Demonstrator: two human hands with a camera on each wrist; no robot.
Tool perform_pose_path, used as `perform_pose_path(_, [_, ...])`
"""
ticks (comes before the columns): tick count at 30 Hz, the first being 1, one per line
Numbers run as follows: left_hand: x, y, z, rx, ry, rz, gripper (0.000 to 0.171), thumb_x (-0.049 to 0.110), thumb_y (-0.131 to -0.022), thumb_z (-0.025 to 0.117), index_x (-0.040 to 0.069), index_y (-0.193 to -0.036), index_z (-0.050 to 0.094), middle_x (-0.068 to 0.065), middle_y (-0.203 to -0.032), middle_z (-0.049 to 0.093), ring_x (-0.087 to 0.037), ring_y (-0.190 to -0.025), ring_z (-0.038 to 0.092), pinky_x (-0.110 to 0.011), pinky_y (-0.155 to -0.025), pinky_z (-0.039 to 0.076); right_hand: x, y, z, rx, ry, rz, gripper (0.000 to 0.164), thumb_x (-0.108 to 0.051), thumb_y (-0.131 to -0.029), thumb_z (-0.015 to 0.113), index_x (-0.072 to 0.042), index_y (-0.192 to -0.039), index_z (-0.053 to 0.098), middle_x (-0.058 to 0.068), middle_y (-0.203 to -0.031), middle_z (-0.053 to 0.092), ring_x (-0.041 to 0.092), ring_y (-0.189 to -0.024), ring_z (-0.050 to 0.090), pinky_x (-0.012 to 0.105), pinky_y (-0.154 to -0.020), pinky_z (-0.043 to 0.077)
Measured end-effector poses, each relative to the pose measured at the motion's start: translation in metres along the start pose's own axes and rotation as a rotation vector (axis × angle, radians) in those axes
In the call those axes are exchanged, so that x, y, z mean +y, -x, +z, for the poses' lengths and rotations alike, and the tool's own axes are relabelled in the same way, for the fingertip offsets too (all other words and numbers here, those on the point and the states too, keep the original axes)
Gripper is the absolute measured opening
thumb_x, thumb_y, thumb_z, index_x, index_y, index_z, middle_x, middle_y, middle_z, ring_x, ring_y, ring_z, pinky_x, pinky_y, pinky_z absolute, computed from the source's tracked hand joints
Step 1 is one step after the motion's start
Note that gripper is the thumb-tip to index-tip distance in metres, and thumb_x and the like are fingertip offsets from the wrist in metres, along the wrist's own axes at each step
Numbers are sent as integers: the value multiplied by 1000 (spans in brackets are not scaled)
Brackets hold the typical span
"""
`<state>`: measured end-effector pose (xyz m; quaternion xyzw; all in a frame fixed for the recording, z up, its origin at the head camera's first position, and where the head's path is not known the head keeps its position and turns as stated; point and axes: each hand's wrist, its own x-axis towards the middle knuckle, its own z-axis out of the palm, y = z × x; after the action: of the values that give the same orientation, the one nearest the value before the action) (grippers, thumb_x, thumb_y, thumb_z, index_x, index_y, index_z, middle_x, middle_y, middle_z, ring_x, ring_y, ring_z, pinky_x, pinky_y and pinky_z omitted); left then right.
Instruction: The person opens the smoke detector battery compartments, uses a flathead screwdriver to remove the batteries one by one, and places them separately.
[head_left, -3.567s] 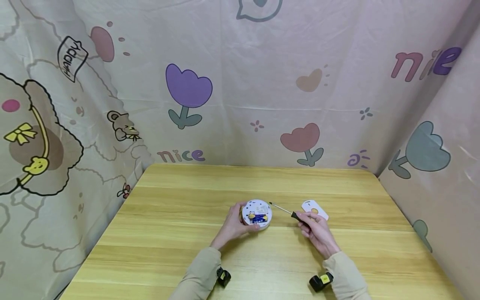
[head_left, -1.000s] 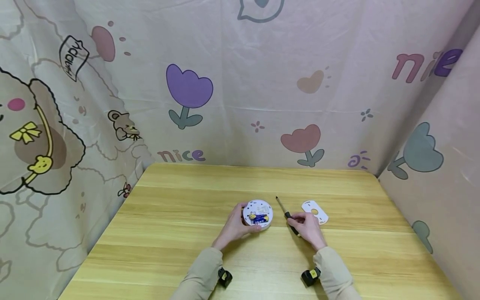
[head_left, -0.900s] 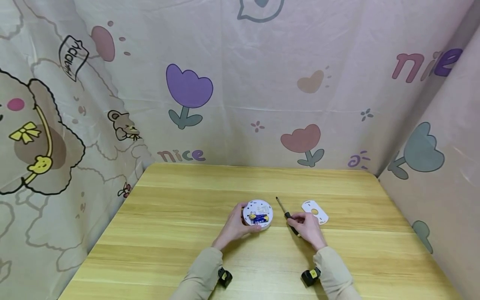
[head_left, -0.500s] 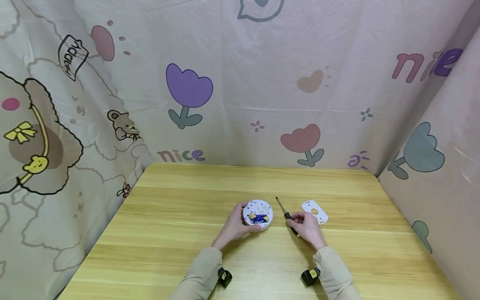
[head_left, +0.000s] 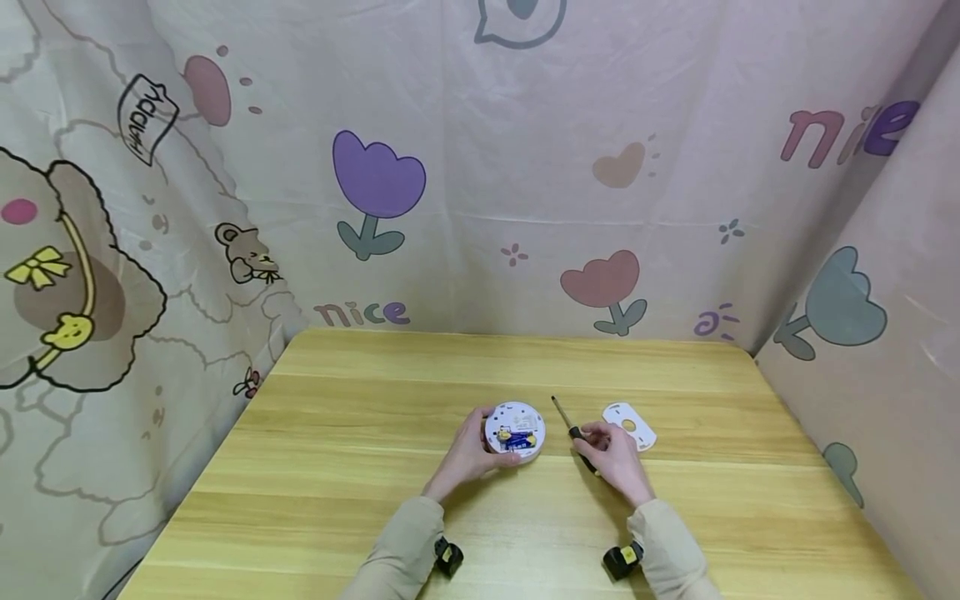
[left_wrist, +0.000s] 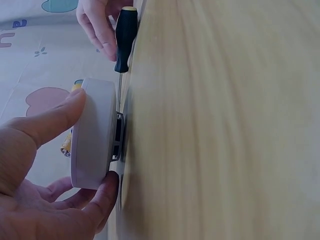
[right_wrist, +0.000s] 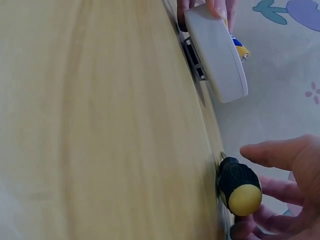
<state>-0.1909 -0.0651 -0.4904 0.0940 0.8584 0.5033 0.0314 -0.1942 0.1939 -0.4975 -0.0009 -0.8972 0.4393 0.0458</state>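
Observation:
My left hand (head_left: pixel 471 458) grips a round white smoke alarm (head_left: pixel 522 414) by its edge, thumb on the near side and fingers round the far left. Blue and yellow batteries (head_left: pixel 517 438) show in its upward face. The grille on its underside faces the tabletop in both wrist views. A screwdriver (head_left: pixel 575 432) with a black handle and yellow end lies just right of the alarm, its tip pointing away from me. Beside that handle is my right hand (head_left: pixel 617 458), its thumb clear of the tool and its fingers loosely bent; whether a fingertip touches it I cannot tell.
A flat white mounting plate (head_left: pixel 642 432) with a central hole lies on the wooden table (head_left: pixel 360 483), beyond my right hand. Patterned cloth (head_left: pixel 487 167) hangs behind the table and at both sides. Black wrist cameras (head_left: pixel 622 562) sit below my cuffs.
Earlier my right hand held the screwdriver toward the alarm; it has since moved left and laid the tool on the table. My left hand keeps the alarm in nearly the same place.

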Motion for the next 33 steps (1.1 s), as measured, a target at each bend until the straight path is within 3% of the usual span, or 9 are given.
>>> perform_pose_path(7, [1,2,-3,1,1,-14,90,18,-70,92,-2,-143,42,-25,-141,53,-44,-132,51,-62,-115,40,-9,2,5,121,-46,-182,23,-6,-82,79,1,-104,74,16,-96,69,21,-81,60,23,-70,52])
perform_pose_path(11, [0,2,-5,-3,7,-15,92,18,-70,92,-2,-144,42,-26,-142,52,-43,-132,52,-61,-114,41,-13,1,9,136,-87,-248,23,-2,-81,79,2,-103,75,17,-95,69,26,-82,61,24,-69,55])
perform_pose_path(19, [1,1,-6,-4,3,-4,92,18,-70,92,-3,-143,42,-27,-141,53,-43,-127,55,-58,-111,45,-20,2,16,18,-174,-273,30,-3,-83,78,2,-112,72,17,-105,67,4,-78,58,18,-68,55])
perform_pose_path(27, [-2,1,-5,-14,18,-5,92,17,-70,92,-4,-144,41,-27,-142,52,-43,-126,57,-57,-110,47,-24,3,22,-125,-155,-250,36,-14,-85,79,-7,-119,71,11,-111,65,13,-91,62,19,-83,56])
perform_pose_path(33, [-1,3,-7,1,-12,36,91,21,-70,92,-6,-142,42,-28,-139,53,-44,-125,56,-58,-109,48,-25,2,26,-192,-182,-281,38,-18,-86,78,-5,-122,69,13,-115,65,13,-91,62,18,-78,55])
